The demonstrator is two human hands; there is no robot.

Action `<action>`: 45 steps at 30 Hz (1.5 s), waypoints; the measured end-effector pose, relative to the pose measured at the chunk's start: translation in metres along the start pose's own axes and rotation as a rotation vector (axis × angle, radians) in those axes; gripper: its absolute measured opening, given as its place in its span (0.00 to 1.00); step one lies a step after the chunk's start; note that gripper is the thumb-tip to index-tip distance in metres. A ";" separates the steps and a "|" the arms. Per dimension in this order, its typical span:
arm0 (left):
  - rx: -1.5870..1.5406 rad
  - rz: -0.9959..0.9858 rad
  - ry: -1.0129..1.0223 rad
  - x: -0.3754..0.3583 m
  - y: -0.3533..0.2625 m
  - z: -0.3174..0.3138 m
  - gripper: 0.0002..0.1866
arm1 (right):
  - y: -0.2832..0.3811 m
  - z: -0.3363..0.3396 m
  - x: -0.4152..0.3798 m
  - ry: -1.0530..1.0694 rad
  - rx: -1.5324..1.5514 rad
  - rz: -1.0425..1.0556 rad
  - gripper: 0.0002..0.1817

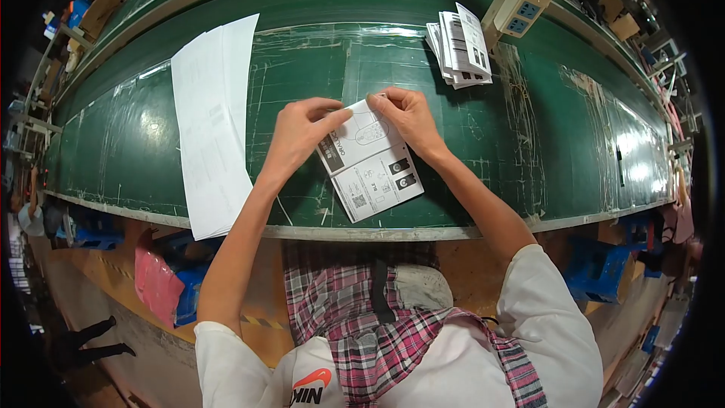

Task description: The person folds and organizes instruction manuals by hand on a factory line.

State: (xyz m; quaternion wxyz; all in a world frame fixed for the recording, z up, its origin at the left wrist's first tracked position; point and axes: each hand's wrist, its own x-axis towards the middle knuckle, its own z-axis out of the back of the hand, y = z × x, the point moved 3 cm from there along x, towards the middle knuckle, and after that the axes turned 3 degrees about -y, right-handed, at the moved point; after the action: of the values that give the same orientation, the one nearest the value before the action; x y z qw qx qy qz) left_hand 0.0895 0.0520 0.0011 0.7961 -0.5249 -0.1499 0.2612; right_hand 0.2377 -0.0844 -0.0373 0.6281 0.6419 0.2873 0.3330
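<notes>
A printed leaflet point(371, 165) with drawings, a QR code and a fold line across it lies at an angle on the green bench in front of me. My left hand point(306, 130) pinches its upper left edge, thumb on top of the paper. At the upper right corner, my right hand point(408, 117) grips the sheet between thumb and fingers. The fingers beneath the paper are partly hidden. To the left of my left hand rests a stack of large white sheets point(215, 128), its lower end at the bench's front edge.
A pile of folded leaflets point(459, 49) sits at the back right, beside a post carrying a power socket box point(522, 4). Clear tape strips cover parts of the green bench top point(604, 143). Blue stools point(596, 268) stand under the front edge.
</notes>
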 end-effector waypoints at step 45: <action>-0.600 0.085 -0.036 -0.048 0.036 0.002 0.16 | 0.017 0.001 -0.005 0.223 0.062 -0.093 0.19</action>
State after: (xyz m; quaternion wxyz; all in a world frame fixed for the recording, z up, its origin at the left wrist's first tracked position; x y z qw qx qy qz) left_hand 0.0396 0.0373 -0.0294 0.5911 -0.7376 -0.2125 0.2476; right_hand 0.2344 -0.0899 -0.0212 0.5870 0.6058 0.3951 0.3639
